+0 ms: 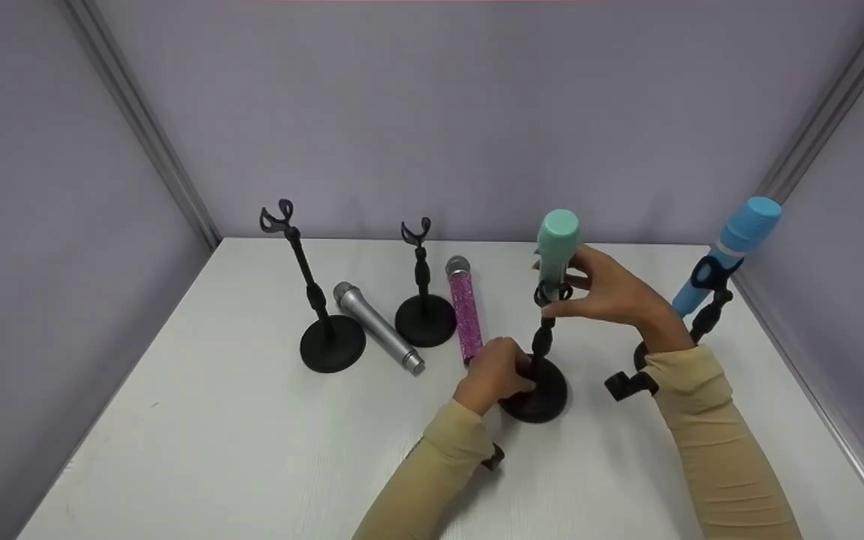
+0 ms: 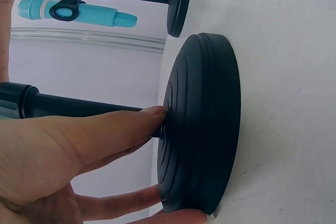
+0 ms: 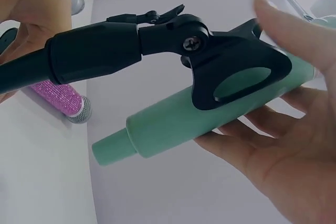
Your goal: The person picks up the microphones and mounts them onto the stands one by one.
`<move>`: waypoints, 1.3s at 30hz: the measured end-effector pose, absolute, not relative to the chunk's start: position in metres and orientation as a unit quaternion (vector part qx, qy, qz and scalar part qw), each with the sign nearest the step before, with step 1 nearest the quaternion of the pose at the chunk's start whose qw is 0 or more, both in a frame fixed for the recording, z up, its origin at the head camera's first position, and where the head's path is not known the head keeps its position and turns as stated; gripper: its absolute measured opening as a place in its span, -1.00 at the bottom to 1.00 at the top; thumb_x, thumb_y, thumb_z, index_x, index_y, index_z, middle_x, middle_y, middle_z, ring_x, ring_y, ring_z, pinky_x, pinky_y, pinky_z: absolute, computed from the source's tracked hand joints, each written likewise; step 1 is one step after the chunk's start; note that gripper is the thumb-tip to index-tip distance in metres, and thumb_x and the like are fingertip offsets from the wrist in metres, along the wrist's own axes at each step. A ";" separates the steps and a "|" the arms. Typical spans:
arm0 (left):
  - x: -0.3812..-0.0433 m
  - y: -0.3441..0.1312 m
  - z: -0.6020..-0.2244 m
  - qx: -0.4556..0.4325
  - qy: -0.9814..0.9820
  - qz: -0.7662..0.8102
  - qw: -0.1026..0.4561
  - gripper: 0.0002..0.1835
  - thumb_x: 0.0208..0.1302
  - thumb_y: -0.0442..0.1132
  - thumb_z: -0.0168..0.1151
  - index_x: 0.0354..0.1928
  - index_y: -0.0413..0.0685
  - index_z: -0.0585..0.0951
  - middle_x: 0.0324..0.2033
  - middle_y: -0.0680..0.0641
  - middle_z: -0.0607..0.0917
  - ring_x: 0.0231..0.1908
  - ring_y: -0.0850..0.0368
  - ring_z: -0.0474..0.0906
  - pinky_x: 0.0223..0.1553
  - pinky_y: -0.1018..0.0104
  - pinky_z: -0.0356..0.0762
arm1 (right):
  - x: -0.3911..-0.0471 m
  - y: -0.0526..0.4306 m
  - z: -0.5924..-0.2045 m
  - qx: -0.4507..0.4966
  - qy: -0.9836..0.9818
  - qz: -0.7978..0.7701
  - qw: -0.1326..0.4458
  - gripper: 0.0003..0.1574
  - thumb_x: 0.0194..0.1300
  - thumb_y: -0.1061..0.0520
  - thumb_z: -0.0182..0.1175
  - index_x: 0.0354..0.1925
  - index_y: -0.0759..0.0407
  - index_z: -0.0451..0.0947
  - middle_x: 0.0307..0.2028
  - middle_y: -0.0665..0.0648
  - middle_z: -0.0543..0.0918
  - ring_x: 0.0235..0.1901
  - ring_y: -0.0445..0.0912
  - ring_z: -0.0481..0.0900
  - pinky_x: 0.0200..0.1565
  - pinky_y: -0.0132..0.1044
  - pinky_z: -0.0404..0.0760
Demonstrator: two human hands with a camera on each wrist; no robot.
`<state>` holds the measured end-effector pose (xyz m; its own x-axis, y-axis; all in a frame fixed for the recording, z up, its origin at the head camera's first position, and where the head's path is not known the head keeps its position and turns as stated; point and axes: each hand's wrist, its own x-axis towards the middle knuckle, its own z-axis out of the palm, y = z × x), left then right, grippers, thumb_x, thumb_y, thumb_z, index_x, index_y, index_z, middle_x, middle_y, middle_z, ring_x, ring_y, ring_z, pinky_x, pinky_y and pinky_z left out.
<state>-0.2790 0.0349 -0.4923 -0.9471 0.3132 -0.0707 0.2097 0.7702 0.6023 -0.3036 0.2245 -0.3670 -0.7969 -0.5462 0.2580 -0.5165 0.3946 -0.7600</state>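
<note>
A mint-green microphone (image 1: 558, 238) sits in the clip (image 3: 202, 80) of a black desk stand, its head up and its body slanted. My right hand (image 1: 612, 294) holds the microphone, fingers along its underside and thumb on the clip's side. Low on the same stand, my left hand (image 1: 493, 373) grips the round base (image 2: 210, 124), thumb on its top and fingers at its rim. A pink glittery microphone (image 1: 465, 311) lies just beyond the left hand. The mint microphone's upper part is partly cut off in the right wrist view.
At right, a blue microphone (image 1: 751, 223) rests in another stand, partly behind the right forearm. Two black stands with vacant clips, one at far left (image 1: 332, 343) and one in the middle (image 1: 424, 321), flank a silver microphone (image 1: 379, 328) lying on the white table (image 1: 237, 450). Walls enclose the table.
</note>
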 end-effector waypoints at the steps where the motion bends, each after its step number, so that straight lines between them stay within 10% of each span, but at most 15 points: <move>1: -0.279 0.035 -0.492 0.138 0.937 0.311 0.085 -0.71 0.05 -0.22 0.64 -0.16 -0.11 0.81 -0.28 -0.01 0.78 -0.25 0.23 0.56 -0.10 0.29 0.63 | -0.303 0.225 -0.367 -0.321 0.836 -0.445 0.018 -0.02 0.10 0.29 0.55 0.41 0.29 0.32 0.24 0.28 0.57 0.35 0.23 0.50 0.39 0.14 0.43; 10: -0.278 0.033 -0.494 0.135 0.932 0.324 0.089 -0.70 0.03 -0.24 0.65 -0.16 -0.13 0.81 -0.27 -0.02 0.79 -0.24 0.22 0.58 -0.09 0.27 0.65 | -0.303 0.220 -0.373 -0.318 0.848 -0.423 0.000 -0.21 0.11 0.31 0.53 0.28 0.29 0.43 0.15 0.26 0.64 0.26 0.25 0.60 0.27 0.21 0.54; 26: -0.279 0.033 -0.495 0.141 0.935 0.315 0.082 -0.66 0.03 -0.23 0.65 -0.12 -0.12 0.81 -0.22 -0.03 0.80 -0.13 0.13 0.65 -0.05 0.26 0.65 | -0.304 0.220 -0.381 -0.400 0.794 -0.455 -0.035 -0.53 0.16 0.46 0.42 0.05 0.36 0.58 -0.01 0.30 0.70 0.01 -0.25 0.67 -0.07 -0.37 0.72; 39: -0.280 0.033 -0.493 0.141 0.929 0.329 0.091 -0.70 0.04 -0.25 0.64 -0.16 -0.15 0.81 -0.26 -0.04 0.79 -0.23 0.19 0.59 -0.11 0.30 0.64 | -0.294 0.218 -0.373 -0.386 0.832 -0.389 -0.087 -0.62 0.19 0.36 0.46 -0.02 0.27 0.63 -0.13 0.18 0.75 -0.06 0.07 0.78 -0.12 0.01 0.78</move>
